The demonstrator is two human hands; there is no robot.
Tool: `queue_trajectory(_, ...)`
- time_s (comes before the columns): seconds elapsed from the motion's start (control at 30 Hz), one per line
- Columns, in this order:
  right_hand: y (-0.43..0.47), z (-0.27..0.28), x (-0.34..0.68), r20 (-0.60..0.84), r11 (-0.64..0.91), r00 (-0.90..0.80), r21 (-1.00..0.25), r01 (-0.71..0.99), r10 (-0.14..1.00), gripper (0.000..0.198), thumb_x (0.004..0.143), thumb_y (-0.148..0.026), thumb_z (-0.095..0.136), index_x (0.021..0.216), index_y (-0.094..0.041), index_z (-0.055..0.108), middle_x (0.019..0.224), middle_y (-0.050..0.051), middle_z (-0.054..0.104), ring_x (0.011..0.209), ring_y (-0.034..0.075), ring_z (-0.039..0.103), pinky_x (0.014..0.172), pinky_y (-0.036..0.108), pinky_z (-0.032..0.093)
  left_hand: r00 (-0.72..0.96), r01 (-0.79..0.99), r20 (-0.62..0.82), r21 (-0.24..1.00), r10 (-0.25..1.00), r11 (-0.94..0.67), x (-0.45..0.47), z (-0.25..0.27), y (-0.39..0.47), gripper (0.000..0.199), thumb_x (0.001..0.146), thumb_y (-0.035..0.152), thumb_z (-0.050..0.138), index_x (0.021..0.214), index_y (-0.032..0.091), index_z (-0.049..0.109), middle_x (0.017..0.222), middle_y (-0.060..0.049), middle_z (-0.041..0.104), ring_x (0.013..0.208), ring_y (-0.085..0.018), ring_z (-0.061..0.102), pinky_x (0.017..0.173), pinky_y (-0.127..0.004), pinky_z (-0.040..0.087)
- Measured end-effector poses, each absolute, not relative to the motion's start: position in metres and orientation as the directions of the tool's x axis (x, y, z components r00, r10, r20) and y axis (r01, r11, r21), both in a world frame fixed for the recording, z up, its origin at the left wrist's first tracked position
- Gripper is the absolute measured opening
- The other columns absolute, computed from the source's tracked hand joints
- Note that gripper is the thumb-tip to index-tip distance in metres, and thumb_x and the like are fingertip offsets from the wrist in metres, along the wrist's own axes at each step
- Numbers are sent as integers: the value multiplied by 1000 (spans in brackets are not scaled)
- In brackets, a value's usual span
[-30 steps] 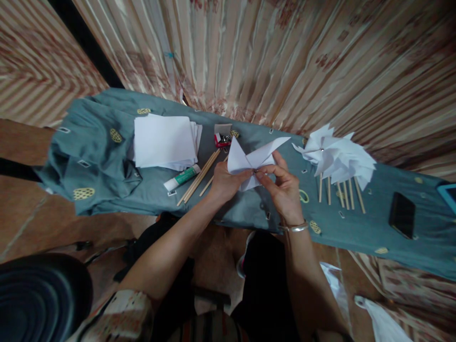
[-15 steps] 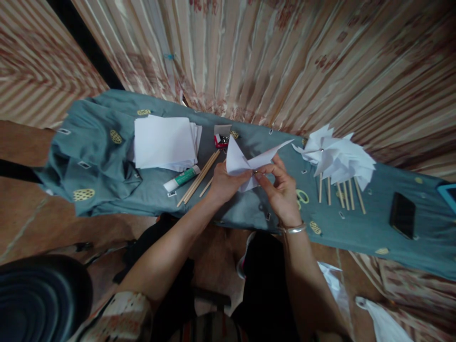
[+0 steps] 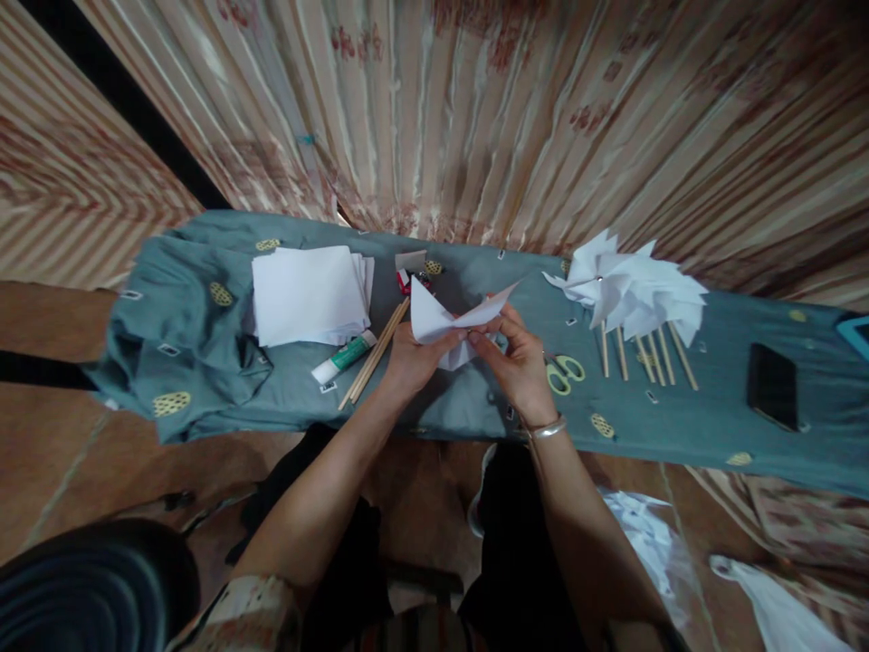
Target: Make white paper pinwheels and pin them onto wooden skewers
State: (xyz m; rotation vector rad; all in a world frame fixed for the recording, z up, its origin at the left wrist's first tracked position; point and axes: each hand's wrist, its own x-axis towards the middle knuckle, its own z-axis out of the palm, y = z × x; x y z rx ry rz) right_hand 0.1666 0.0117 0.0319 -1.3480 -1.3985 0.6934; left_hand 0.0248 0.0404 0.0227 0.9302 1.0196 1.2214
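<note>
A white paper pinwheel [image 3: 441, 312], its blades folded in toward the middle, is held up over the table between both hands. My left hand [image 3: 411, 360] grips it from the left, thumb pressed near the centre. From the other side, my right hand [image 3: 517, 367] pinches at that same centre; a small dark spot, perhaps a pin, shows by the fingertips. Behind the paper lies a small red box of pins [image 3: 403, 281], partly covered. Thin wooden sticks [image 3: 375, 359] rest left of my left hand, and green-handled scissors [image 3: 565, 373] lie just right of my right hand.
On the cloth-covered table [image 3: 224, 371] are a stack of white paper [image 3: 305, 294] and a glue stick [image 3: 344, 357] at left. Several pinwheels on sticks [image 3: 638, 288] lie at right, near a black phone [image 3: 772, 386]. A curtain [image 3: 434, 118] hangs behind. Plastic bags [image 3: 648, 534] are on the floor.
The view has shifted a little. Both hands have moved slightly left with the pinwheel, still pinching its centre, and more of the scissors shows beside the right wrist.
</note>
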Motion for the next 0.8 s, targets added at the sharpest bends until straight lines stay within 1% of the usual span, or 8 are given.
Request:
queue_trajectory(0.13,13,29,163,280,216,163,-920,328,946,11,78,-33,68,77,-23,65,128,8,61,130,26,50,112,48,33,45,-262,-90,960,995,98,22,19,42,31,57,32,82,79,13,72,76,-6,74,67,-18,66,68,-30,54)
queue_trajectory(0.23,14,28,162,294,221,193,-919,326,936,15,76,-34,70,83,-22,64,131,10,59,130,26,49,112,48,33,46,-228,-95,968,994,103,19,19,42,36,56,35,83,81,12,72,77,-7,74,68,-19,67,69,-31,54)
queue_trajectory(0.33,16,26,163,304,219,231,-917,332,924,37,72,-37,74,104,-21,61,135,12,55,128,27,51,110,48,37,26,-203,-106,973,994,109,17,20,41,41,54,36,84,84,13,70,80,-7,74,70,-19,68,69,-32,54)
queue_trajectory(0.4,17,25,164,286,208,230,-927,312,930,61,70,-39,77,123,-21,53,135,14,55,123,27,54,107,47,42,25,-171,-109,979,994,112,14,20,41,40,54,37,84,83,13,69,81,-8,74,70,-20,68,68,-32,54)
queue_trajectory(0.47,17,25,167,258,194,210,-939,284,943,79,68,-41,79,136,-20,43,134,15,55,119,27,58,103,46,45,29,-128,-103,986,994,106,13,20,41,38,55,38,84,81,15,68,80,-8,74,69,-20,68,66,-32,55)
queue_trajectory(0.6,18,27,172,198,156,153,-956,248,968,98,66,-46,81,146,-18,31,126,16,62,111,27,62,101,45,48,53,-99,-86,991,995,90,11,21,40,36,56,37,83,81,17,68,82,-8,74,73,-22,69,71,-35,56)
queue_trajectory(0.7,19,29,175,139,108,127,-968,225,982,106,64,-49,81,149,-18,24,113,12,68,101,27,67,92,44,53,68,-113,-87,989,994,95,12,23,39,36,55,36,83,81,18,67,84,-7,74,75,-23,69,75,-36,56)
queue_trajectory(0.8,19,31,177,77,56,111,-982,183,991,112,61,-50,83,150,-18,22,103,9,71,89,26,69,82,41,57,64,-96,-75,992,995,81,13,22,40,36,54,36,83,80,18,67,83,-7,74,74,-23,69,73,-35,57)
